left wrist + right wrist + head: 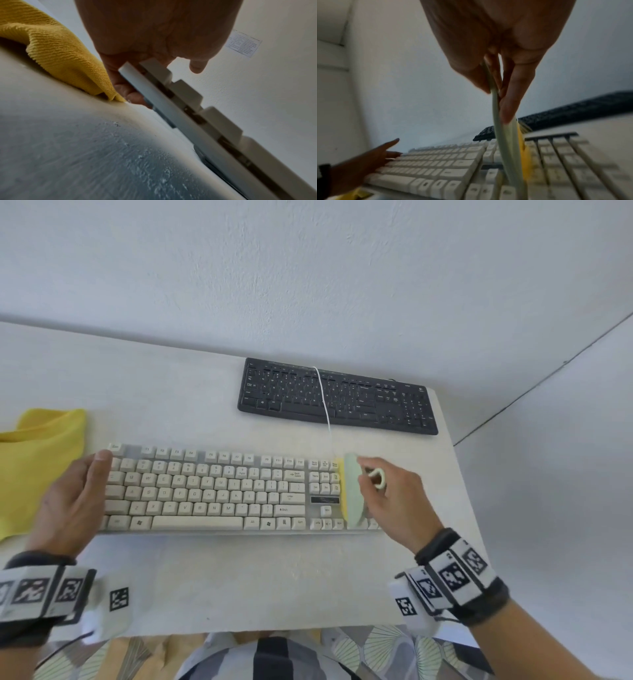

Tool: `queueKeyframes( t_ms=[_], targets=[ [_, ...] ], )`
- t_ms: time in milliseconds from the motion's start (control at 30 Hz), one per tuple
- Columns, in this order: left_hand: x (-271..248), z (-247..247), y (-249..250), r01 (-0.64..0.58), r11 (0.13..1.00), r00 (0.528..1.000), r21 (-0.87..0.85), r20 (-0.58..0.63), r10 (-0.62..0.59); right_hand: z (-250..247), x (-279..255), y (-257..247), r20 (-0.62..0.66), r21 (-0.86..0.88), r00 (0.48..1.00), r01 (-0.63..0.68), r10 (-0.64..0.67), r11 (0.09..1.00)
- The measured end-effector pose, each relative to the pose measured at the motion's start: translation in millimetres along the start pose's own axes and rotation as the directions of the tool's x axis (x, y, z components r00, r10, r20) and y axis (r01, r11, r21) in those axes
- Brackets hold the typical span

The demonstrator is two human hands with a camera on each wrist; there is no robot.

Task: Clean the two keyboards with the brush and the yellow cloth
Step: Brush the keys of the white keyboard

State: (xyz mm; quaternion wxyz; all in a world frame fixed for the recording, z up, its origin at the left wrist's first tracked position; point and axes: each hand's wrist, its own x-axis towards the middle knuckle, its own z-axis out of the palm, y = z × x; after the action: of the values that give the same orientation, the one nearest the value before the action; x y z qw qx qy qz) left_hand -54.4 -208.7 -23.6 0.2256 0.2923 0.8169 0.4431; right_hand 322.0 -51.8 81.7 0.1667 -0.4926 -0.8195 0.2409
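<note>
A white keyboard (pixel 212 491) (pixel 197 121) (pixel 436 162) lies across the table in front of me. My left hand (pixel 92 474) (pixel 154 47) holds its left end, thumb over the top rows and fingers curled at the edge. My right hand (pixel 368 474) (pixel 494 97) pinches a pale green brush (pixel 352 491) (pixel 506 148), whose yellow bristles touch the keys at the keyboard's right end. The black keyboard (pixel 342 398) (pixel 573 113) lies farther back on the right. The yellow cloth (pixel 37 467) (pixel 60 51) lies crumpled just left of my left hand.
A white cable (pixel 323 398) runs from the white keyboard across the black one. The table (pixel 239 577) ends just right of both keyboards and meets the wall behind. A printed sheet (pixel 243 43) hangs on the wall.
</note>
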Motion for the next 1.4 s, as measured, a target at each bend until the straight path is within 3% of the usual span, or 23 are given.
queueKeyframes(
  t_ms=[67,133,167,233,300,333,433,533,567,600,667,733,767,833,967,1033,1100,1200,1300,1400],
  targets=[
    [-4,0,4,-0.003,1.0,1.0,0.0,-0.003,0.003,-11,-6,1,0.213,-0.001,0.973,-0.085,0.083,0.996],
    [-5,0,5,0.0,1.0,1.0,0.011,0.0,0.0,-28,-9,-3,0.397,0.042,0.907,-0.17,0.14,0.984],
    [-5,0,5,0.005,1.0,1.0,0.014,0.001,-0.005,-35,-9,-5,0.389,0.061,0.911,-0.175,0.139,0.983],
    [-6,1,8,0.007,1.0,1.0,0.014,-0.006,-0.007,-36,-3,-7,0.142,0.031,0.987,-0.076,0.071,0.997],
    [-9,3,14,0.004,1.0,1.0,0.015,0.001,-0.004,-23,1,-7,-0.109,-0.017,0.994,0.023,-0.024,1.0],
    [-10,4,17,0.006,1.0,1.0,0.015,0.013,-0.007,-15,1,-7,-0.14,-0.023,0.989,0.038,-0.04,0.999],
    [-11,5,24,0.033,0.999,0.999,0.019,0.043,-0.034,-1,-8,3,0.013,0.038,0.999,-0.052,0.052,0.998],
    [-12,4,26,0.045,0.999,0.997,0.023,0.067,-0.046,-20,-12,5,0.286,0.101,0.941,-0.217,0.181,0.971],
    [-12,4,26,0.046,0.999,0.996,0.026,0.075,-0.048,-27,-11,5,0.309,0.126,0.932,-0.237,0.189,0.963],
    [-13,4,27,0.037,0.999,0.996,0.037,0.077,-0.04,-32,-10,3,0.273,0.149,0.944,-0.231,0.184,0.961],
    [-14,4,31,0.018,0.998,0.996,0.059,0.088,-0.023,-31,-6,0,0.068,0.139,0.989,-0.143,0.134,0.98],
    [-14,5,34,-0.011,0.997,0.994,0.074,0.105,0.004,-19,-4,-2,-0.082,0.085,0.995,-0.055,0.062,0.995],
    [-14,5,36,-0.036,0.996,0.994,0.081,0.103,0.027,-13,-5,-2,-0.079,0.069,0.995,-0.048,0.054,0.996],
    [-11,4,34,-0.062,0.993,0.995,0.105,0.084,0.053,-7,-10,2,0.049,0.076,0.993,-0.111,0.108,0.991],
    [-7,3,27,-0.023,0.994,0.992,0.11,0.129,0.008,-24,-19,1,0.317,0.087,0.923,-0.258,0.219,0.962],
    [-7,3,28,-0.019,0.992,0.99,0.127,0.142,0.001,-30,-20,-2,0.242,0.167,0.942,-0.276,0.232,0.947],
    [-8,1,32,0.001,0.989,0.99,0.147,0.139,-0.021,-27,-19,-8,0.068,0.252,0.968,-0.249,0.24,0.935],
    [-7,-6,32,0.008,0.986,0.99,0.169,0.136,-0.031,-11,-17,-25,-0.083,0.426,0.968,-0.181,0.238,0.886],
    [1,-21,22,-0.071,0.977,0.995,0.199,0.085,0.055,10,-14,-48,-0.07,0.572,0.972,-0.144,0.223,0.807],
    [11,-42,6,-0.104,0.938,0.994,0.331,0.002,0.11,38,-10,-73,0.022,0.662,0.988,-0.131,0.156,0.738]
  ],
)
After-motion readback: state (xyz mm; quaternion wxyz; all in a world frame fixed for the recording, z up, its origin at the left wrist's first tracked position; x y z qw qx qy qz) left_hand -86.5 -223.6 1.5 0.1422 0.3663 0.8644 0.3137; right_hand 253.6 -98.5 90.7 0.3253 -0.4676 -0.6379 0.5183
